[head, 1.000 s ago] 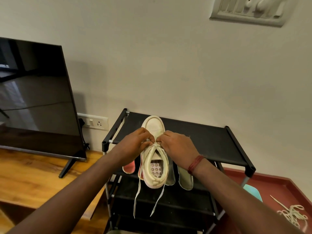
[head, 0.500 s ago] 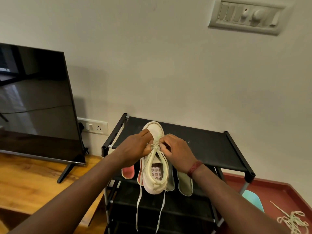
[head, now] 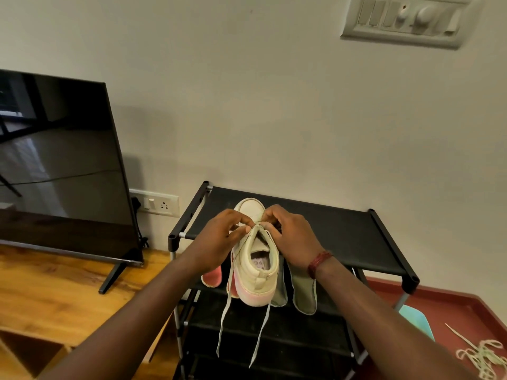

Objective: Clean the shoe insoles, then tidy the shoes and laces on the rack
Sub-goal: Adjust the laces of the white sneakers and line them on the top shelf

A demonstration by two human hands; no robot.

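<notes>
Lacing the shoe on the rack's top shelf

Left hand [head: 219, 242] and right hand [head: 290, 239] each pinch the lace [head: 223, 316] at the shoe [head: 255, 270], mid-rack [head: 343, 231]. Insoles [head: 304, 294] lie at 3 o'clock, out of shoes; spare laces [head: 482, 357] on the floor at 4 o'clock, untidied.

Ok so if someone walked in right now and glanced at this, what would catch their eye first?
Most likely the cream shoe at the front of the black rack's top shelf, with the left hand and right hand pinching its lace, whose two ends dangle below. Next, the insoles hanging over the shelf edge beside it, and the big dark television on the wooden unit to the left.
</notes>
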